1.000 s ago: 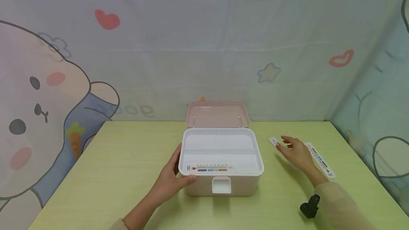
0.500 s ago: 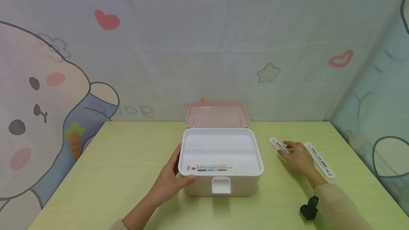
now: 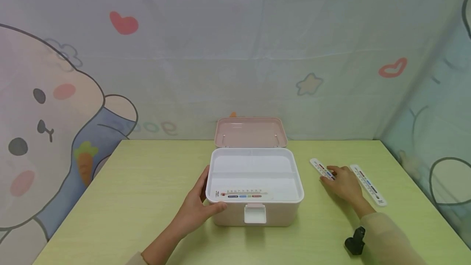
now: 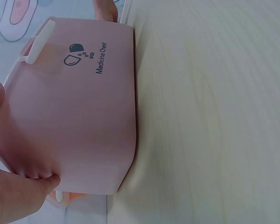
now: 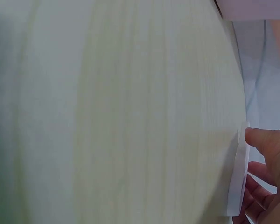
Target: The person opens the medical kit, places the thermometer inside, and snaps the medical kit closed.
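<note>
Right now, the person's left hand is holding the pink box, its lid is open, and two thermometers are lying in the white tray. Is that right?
Not quite: only one thermometer lies in the white tray, as the head view shows. The person's left hand is holding the pink box, and its lid is open.

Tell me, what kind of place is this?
Probably an indoor corner set up for filming or practice, though I can't be sure. A wood-look table stands before a wrinkled cloth backdrop with a big cartoon animal, and a pink medicine chest sits on it.
</note>
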A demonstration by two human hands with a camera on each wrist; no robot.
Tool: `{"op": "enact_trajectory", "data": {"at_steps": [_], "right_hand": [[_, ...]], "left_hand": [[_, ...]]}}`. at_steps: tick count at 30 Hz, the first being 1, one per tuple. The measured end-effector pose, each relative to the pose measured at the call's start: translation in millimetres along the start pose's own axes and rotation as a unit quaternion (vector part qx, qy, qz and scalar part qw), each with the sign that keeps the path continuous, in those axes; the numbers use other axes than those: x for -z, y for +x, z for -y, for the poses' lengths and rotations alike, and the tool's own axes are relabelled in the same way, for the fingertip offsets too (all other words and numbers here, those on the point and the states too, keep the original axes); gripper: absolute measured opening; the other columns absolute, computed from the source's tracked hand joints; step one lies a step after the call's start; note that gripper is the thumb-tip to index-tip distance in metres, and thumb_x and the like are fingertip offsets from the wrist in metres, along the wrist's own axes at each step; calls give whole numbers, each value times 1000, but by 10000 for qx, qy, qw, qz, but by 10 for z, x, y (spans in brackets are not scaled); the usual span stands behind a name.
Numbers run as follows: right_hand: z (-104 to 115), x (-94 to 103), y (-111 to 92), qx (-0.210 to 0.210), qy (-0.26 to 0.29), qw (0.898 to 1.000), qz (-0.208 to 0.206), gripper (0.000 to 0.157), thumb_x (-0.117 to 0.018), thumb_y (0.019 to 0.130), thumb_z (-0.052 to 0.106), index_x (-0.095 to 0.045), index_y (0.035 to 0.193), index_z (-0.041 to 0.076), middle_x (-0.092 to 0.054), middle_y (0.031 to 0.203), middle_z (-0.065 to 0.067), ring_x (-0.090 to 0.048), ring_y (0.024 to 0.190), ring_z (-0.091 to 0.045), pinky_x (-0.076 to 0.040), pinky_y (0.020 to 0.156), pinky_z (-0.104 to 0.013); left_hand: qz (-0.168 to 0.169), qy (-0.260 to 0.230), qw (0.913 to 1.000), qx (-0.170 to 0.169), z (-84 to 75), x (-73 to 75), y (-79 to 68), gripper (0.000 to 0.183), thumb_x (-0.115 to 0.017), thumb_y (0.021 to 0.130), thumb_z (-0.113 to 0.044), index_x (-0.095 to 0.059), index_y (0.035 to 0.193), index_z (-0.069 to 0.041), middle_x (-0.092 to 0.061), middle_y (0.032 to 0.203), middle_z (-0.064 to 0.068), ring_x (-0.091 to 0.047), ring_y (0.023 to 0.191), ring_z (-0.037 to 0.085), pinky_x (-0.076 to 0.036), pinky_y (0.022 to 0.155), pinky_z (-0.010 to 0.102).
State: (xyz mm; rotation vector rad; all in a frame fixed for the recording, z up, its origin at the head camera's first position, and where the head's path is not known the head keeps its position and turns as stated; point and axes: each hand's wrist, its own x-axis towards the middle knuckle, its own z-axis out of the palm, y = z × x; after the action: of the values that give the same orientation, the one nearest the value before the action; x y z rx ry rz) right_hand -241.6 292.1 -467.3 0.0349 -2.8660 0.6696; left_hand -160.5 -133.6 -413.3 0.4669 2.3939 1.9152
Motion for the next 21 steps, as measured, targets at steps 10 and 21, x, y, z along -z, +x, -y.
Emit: {"op": "enact_trajectory", "data": {"at_steps": [10, 21], "right_hand": [[-11, -2, -1, 21, -89, 10000, -22, 47, -65, 81, 27, -59, 115, -5, -56, 89, -18, -51, 78, -28, -39, 60, -36], [30, 5, -11, -10, -170, 9999, 28, 46, -65, 81, 24, -58, 115, -6, -56, 92, -21, -52, 78, -29, -41, 61, -40]], "left_hand": [[-15, -8, 10000, 1, 4, 0, 3, 106, -80, 71, -18, -10, 149, -22, -41, 139, -1, -50, 113, 16, -42, 95, 25], [5, -66, 10000, 11, 8, 3, -3, 105, -80, 72, -17, -9, 149, -24, -40, 139, -1, -50, 115, 15, -41, 95, 23]]}}
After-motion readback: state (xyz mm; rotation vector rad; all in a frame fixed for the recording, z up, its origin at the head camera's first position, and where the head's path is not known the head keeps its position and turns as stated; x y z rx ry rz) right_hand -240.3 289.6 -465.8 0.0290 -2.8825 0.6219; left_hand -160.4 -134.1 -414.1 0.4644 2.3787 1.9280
